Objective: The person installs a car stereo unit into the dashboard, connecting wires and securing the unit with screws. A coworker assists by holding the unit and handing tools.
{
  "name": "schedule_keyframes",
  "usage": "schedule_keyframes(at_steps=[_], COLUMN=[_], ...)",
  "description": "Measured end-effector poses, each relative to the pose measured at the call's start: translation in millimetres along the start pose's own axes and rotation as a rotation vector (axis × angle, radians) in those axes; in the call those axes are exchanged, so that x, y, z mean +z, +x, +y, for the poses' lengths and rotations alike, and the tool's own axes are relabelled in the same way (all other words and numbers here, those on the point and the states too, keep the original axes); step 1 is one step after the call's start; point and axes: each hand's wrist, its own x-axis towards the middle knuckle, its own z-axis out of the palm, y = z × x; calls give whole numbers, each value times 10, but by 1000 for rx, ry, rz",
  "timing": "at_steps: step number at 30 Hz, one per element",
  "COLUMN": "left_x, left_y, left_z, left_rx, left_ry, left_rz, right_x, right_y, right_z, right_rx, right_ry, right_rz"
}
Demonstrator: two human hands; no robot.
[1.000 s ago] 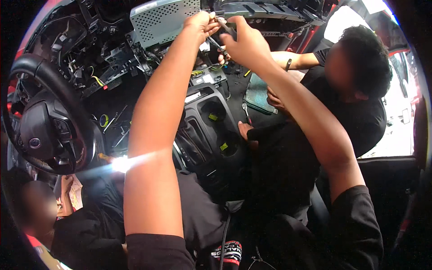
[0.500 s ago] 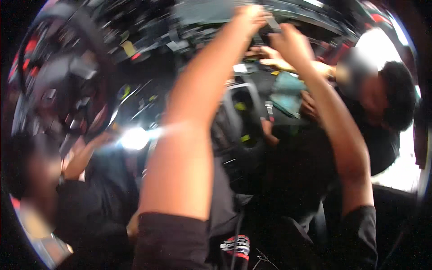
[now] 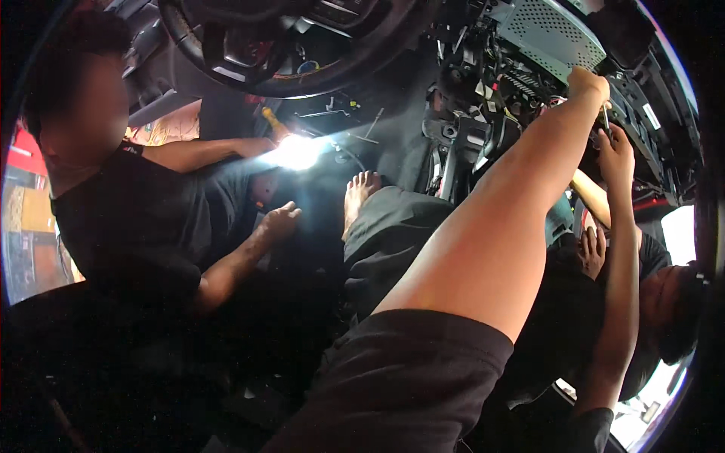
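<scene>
At the upper right, my left hand [image 3: 589, 84] is closed at the lower edge of a perforated silver metal box [image 3: 551, 34] in the opened dashboard. What its fingers grip is hidden from me. Just below it, my right hand [image 3: 618, 156] is wrapped round a slim screwdriver-like tool [image 3: 606, 119], whose metal shaft points up toward my left hand. The tool's tip is hidden near my left hand. Bundled wires and connectors [image 3: 491, 90] lie in the exposed console beside the box.
A steering wheel [image 3: 302, 87] fills the upper left. On the left, a co-worker holds a bright lamp [image 3: 298, 151] with a yellow body. Another person leans in at the right, with a hand [image 3: 592, 253] below my right hand. Thin metal tools [image 3: 325, 115] lie on the floor.
The view has swung, so the dashboard and my hands now appear farther right, and the blur is gone. Both hands remain close together by the metal box.
</scene>
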Motion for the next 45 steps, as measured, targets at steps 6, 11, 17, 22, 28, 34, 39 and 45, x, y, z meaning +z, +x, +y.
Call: schedule_keyframes(at_steps=[6, 11, 17, 22, 28, 34, 39, 45], left_x=[-472, -469, -449, -533, -771, -893, -865, -771], left_y=[396, 65, -312, -487, -632, -768, -584, -556], left_z=[3, 85, 248, 109, 214, 349, 303, 300], left_rx=[74, -96, -5, -91, -145, -208, -160, -205], left_ry=[-200, -102, -179, -34, 26, 92, 265, 334], left_rz=[-447, -321, -84, -431, -690, -902, -728, -575], right_x=[-37, 30, 31, -146, -65, -35, -37, -268], right_y=[82, -84, -173, -38, 13, 5, 6, -414], right_z=[-336, -670, -671, -521, -597, -463, -377, -656], right_rx=[575, 624, 120, 761, 782, 764, 550, 97], right_ry=[1774, 1017, -147, 1903, 1817, 1651, 1118, 14], right_rz=[-767, -200, 93, -389, -262, -198, -148, 57])
